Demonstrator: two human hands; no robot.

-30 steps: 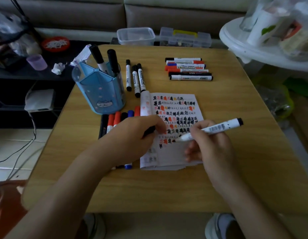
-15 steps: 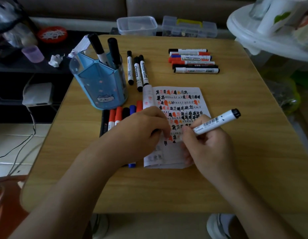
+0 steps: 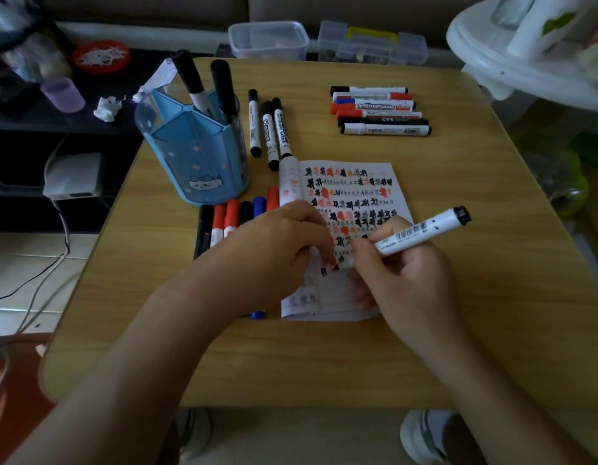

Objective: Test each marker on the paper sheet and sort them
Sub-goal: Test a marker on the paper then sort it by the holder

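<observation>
A white paper sheet (image 3: 354, 182) covered with black and red test marks lies mid-table. My right hand (image 3: 408, 283) grips a white marker (image 3: 421, 231) like a pen, its tip down on the sheet's lower rows. My left hand (image 3: 274, 250) rests on the sheet's left edge with fingers curled, close to the marker tip; what they hold is hidden now. A row of red, black and blue markers (image 3: 230, 216) lies left of the sheet, partly under my left hand. Three black markers (image 3: 269, 129) lie behind the sheet, and a sorted group (image 3: 378, 110) sits back right.
A blue pen holder (image 3: 193, 156) with two black markers stands at the table's left. Clear plastic boxes (image 3: 267, 38) sit beyond the far edge of the wooden table (image 3: 458, 297). A white round stand (image 3: 525, 68) overhangs the right corner.
My right hand moved the marker tip left and down the sheet, closer to my left fingers. A dark cap seen under my left fingers a second ago is now hidden.
</observation>
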